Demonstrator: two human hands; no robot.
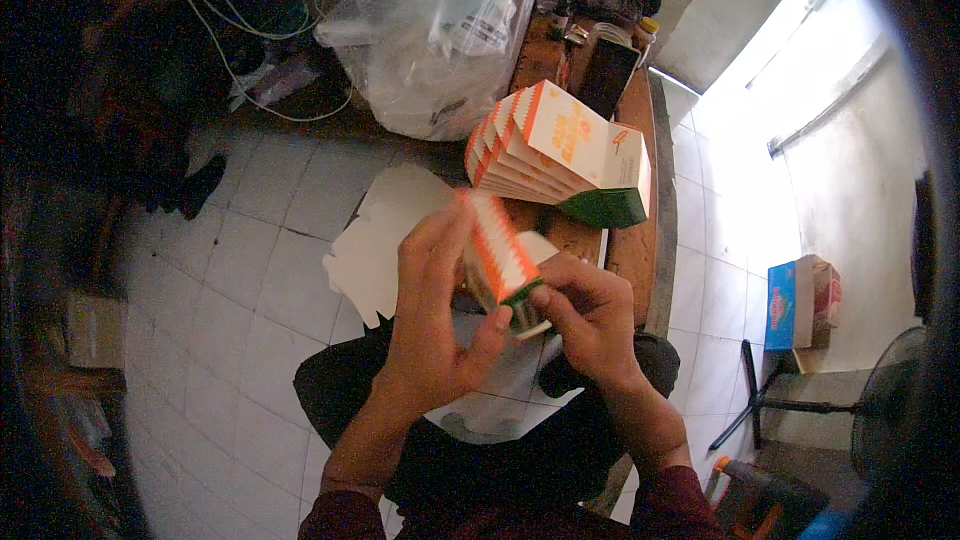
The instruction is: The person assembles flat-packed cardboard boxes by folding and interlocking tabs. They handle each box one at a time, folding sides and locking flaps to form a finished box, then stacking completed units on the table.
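Observation:
Between my hands, above my lap, is a small paper food carton [497,245] with an orange zigzag band and a green end, slightly blurred. My left hand [430,300] holds it from the left, fingers along its far part and thumb near the green end. At that green end, my right hand [595,315] pinches the edge between thumb and fingers. Just beyond, a stack of nested cartons [560,140], white with orange zigzags and green bottoms, lies on the wooden bench [632,265]. Pale flat card pieces [385,225] are partly hidden behind my left hand.
A large clear plastic bag [420,60] stands beyond the cards. Bottles, jars and a dark box [605,75] crowd the bench's far end. Right, on the floor, are a blue carton box [790,300] and a fan [890,405]. White cables [225,40] hang at upper left.

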